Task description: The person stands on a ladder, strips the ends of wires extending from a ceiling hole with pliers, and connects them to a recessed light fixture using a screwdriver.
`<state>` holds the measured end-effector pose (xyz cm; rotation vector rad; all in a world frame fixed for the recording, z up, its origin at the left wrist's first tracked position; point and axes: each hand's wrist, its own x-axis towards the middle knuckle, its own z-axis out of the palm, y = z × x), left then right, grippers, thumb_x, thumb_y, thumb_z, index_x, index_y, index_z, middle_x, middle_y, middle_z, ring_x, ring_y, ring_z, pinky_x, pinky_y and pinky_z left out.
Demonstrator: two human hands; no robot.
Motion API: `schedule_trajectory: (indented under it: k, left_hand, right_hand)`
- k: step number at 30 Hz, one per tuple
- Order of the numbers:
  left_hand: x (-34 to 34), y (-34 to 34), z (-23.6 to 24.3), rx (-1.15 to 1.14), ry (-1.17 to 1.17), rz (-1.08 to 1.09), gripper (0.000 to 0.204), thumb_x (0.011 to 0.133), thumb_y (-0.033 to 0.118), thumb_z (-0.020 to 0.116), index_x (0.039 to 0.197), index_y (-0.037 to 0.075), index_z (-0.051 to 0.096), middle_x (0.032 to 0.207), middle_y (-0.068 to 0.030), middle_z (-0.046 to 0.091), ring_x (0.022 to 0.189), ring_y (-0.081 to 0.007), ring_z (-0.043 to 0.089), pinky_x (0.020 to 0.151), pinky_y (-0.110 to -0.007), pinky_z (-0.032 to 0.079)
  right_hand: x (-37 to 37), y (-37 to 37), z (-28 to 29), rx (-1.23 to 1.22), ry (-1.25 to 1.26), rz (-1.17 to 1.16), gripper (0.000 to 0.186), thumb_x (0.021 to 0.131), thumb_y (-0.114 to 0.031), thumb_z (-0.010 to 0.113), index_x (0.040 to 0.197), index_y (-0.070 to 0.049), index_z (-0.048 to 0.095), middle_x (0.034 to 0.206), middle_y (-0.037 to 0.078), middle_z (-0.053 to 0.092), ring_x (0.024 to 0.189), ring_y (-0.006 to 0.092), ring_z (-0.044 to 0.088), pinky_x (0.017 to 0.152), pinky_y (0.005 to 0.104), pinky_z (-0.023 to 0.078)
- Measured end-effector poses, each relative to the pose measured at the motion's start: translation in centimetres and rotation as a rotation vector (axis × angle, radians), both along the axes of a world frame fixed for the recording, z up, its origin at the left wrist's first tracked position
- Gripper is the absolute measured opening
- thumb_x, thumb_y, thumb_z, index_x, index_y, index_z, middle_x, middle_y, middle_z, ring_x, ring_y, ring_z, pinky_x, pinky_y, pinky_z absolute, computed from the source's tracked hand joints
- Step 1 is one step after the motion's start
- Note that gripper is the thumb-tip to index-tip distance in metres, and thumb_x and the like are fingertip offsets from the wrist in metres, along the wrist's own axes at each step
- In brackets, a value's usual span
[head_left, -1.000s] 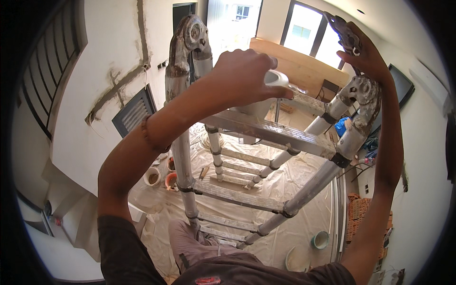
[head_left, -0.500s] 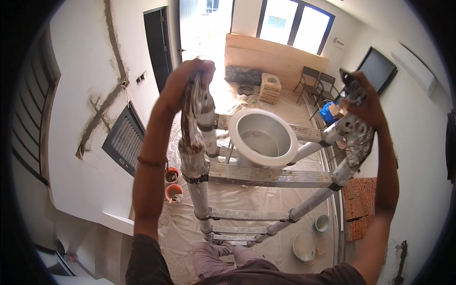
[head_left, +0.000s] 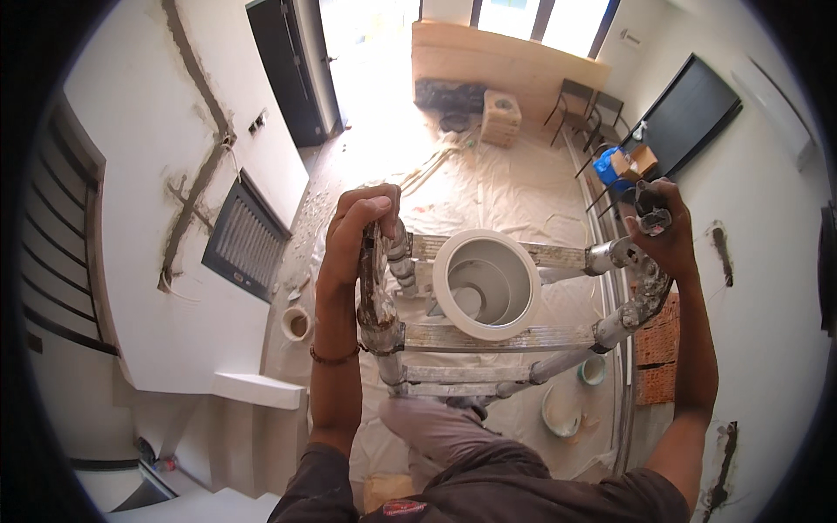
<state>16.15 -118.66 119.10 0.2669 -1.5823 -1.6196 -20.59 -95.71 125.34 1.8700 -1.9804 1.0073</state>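
Note:
My left hand (head_left: pixel 364 213) is closed over the top of the left rail of an aluminium ladder (head_left: pixel 458 337). My right hand (head_left: pixel 663 227) grips a dark metal piece (head_left: pixel 654 196) at the top of the right rail; whether it is a separate tool or part of the ladder I cannot tell. A white cylindrical fixture (head_left: pixel 510 318), open-topped with a wide rim and grey inside, rests between the upper rungs, between my hands. My legs show below, behind the lower rungs.
A plastic sheet (head_left: pixel 523 196) covers the floor far below, with buckets (head_left: pixel 593 370) and stacked bricks (head_left: pixel 656 379) on it. Chairs (head_left: pixel 575 113) and a blue bag (head_left: pixel 610 170) stand at right. A stair step (head_left: pixel 257 388) juts at lower left; an open doorway (head_left: pixel 375 61) is ahead.
My left hand has left the white fixture for the left rail top. My view has shifted, showing more of the fixture from above; both hands now appear lower in the picture.

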Motion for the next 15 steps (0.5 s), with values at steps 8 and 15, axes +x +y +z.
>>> schedule_trajectory:
  k: [8,15]
  left_hand:
    - [0.2,-0.8,-0.1,-0.115,-0.052,0.013,0.041,0.087,0.030,0.043,0.053,0.007,0.044,0.057,-0.0033,0.044,0.060,-0.0163,0.041,0.069,-0.028,0.035]
    - [0.1,-2.0,1.6,0.243,-0.244,0.000,0.068,0.105,0.044,0.023,0.047,0.012,0.042,0.047,-0.0030,0.043,0.055,-0.0151,0.041,0.096,-0.032,0.036]
  right_hand:
    - [-0.1,-0.9,1.6,0.063,0.266,0.179,0.049,0.062,-0.011,0.083,0.101,-0.009,0.055,0.092,0.009,0.059,0.082,0.0293,0.059,0.074,0.0419,0.047]
    - [-0.5,-1.8,2.3,0.132,0.124,0.135,0.052,0.061,-0.020,0.085,0.105,-0.013,0.058,0.090,0.004,0.059,0.085,0.0249,0.060,0.074,0.0382,0.045]
